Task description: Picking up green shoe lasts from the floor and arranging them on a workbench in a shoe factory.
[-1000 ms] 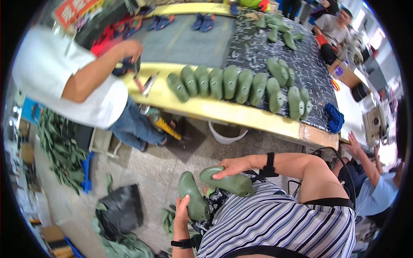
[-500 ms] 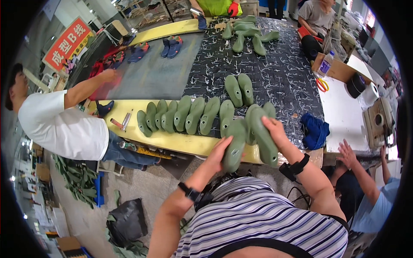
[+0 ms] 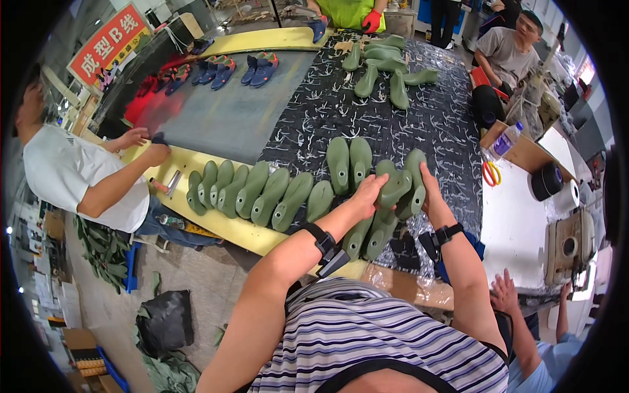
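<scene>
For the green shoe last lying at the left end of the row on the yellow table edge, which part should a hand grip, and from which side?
Probably grip the green shoe last across its narrower middle, coming from above. It lies flat at the row's left end, so its left flank is open, while the neighbouring last sits close on its right. A hand from the yellow table edge could pinch it across the width; the other lasts stay undisturbed.

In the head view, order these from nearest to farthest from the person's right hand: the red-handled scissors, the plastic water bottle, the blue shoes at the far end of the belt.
1. Red-handled scissors: just to the right of the right hand, on the white table.
2. Plastic water bottle: farther right and beyond the scissors, by the cardboard box.
3. Blue shoes: far off to the upper left, on the grey belt.
</scene>
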### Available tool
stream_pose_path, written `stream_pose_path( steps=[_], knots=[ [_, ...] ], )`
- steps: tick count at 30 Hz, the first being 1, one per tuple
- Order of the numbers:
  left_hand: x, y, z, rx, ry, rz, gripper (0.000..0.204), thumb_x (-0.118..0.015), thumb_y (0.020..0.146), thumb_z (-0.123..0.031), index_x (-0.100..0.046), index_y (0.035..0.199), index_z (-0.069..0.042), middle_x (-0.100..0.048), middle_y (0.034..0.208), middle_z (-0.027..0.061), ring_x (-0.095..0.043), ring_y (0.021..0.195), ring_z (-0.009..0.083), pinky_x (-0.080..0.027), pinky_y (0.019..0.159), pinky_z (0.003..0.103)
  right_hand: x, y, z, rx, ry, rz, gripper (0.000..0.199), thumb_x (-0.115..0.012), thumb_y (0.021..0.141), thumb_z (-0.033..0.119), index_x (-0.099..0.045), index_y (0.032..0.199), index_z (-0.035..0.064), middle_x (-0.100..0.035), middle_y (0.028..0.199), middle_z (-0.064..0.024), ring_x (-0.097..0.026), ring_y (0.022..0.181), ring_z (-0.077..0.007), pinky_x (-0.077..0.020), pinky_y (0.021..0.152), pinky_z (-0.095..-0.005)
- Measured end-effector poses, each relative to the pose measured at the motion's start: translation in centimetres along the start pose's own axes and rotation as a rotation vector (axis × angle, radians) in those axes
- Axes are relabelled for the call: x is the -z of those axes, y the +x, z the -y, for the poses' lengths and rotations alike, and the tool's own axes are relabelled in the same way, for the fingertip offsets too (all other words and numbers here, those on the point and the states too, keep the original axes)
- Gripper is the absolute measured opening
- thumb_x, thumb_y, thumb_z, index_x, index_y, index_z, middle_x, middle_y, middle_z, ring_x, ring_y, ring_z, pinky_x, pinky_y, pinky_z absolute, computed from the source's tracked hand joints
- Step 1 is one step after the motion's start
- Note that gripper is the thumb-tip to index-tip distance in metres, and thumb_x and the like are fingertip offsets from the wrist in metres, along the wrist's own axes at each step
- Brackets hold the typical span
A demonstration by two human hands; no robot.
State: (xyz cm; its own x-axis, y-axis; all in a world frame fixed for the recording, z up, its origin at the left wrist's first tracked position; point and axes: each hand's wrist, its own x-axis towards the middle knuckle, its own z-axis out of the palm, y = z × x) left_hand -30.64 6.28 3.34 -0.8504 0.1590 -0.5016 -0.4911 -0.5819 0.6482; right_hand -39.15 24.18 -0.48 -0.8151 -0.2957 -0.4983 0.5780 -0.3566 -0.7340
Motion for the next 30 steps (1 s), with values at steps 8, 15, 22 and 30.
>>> stream_pose_path(
  steps=[8, 15, 22, 30],
  knots=[
    [0.1, 1.2, -3.5, 0.025, 0.896, 0.105, 0.038, -0.055, 0.088, -0.023, -0.052, 0.105, 0.01, -0.062, 0.08, 0.016, -0.064, 0.054, 0.0221, -0.052, 0.042, 0.03, -1.6, 6.9, -1.6, 0.678, -1.318, -0.089, 0.071, -0.063, 0.081, 0.036, -0.035, 0.13, -0.0077, -0.032, 0.134, -0.0331, -0.033, 0.126, -0.0441, -0.0284, 0.105, -0.0429],
    [2.4, -6.2, -1.8, 0.118, 0.741, 0.256, 0.045, -0.059, 0.088, -0.021, -0.048, 0.118, 0.009, -0.063, 0.085, 0.0125, -0.063, 0.06, 0.0149, -0.051, 0.047, 0.027, -3.3, 7.7, -3.3, 0.744, -1.245, -0.044, 0.059, -0.062, 0.083, 0.027, -0.04, 0.127, -0.0059, -0.035, 0.133, -0.0319, -0.032, 0.127, -0.0434, -0.0278, 0.105, -0.0442],
    [12.8, -19.6, 4.6, 0.012, 0.445, -0.044, 0.041, -0.06, 0.088, -0.023, -0.05, 0.119, 0.002, -0.063, 0.088, 0.0116, -0.062, 0.061, 0.0152, -0.05, 0.049, 0.026, -1.5, 6.5, -0.8, 0.62, -1.177, -0.008, 0.054, -0.06, 0.088, 0.031, -0.046, 0.126, -0.0048, -0.053, 0.12, -0.022, -0.052, 0.105, -0.0252, -0.0419, 0.087, -0.0365],
    [31.4, -37.3, 27.5, 0.08, 0.686, -1.447, 0.026, -0.061, 0.073, -0.02, -0.065, 0.088, 0.0, -0.066, 0.078, 0.017, -0.066, 0.064, 0.0223, -0.052, 0.056, 0.035, -15.0, -3.8, -4.4, 0.567, -1.253, 0.516, 0.031, -0.054, 0.093, 0.02, -0.055, 0.114, -0.0031, -0.059, 0.107, -0.0094, -0.054, 0.1, -0.0154, -0.04, 0.088, -0.0272]
  ],
)
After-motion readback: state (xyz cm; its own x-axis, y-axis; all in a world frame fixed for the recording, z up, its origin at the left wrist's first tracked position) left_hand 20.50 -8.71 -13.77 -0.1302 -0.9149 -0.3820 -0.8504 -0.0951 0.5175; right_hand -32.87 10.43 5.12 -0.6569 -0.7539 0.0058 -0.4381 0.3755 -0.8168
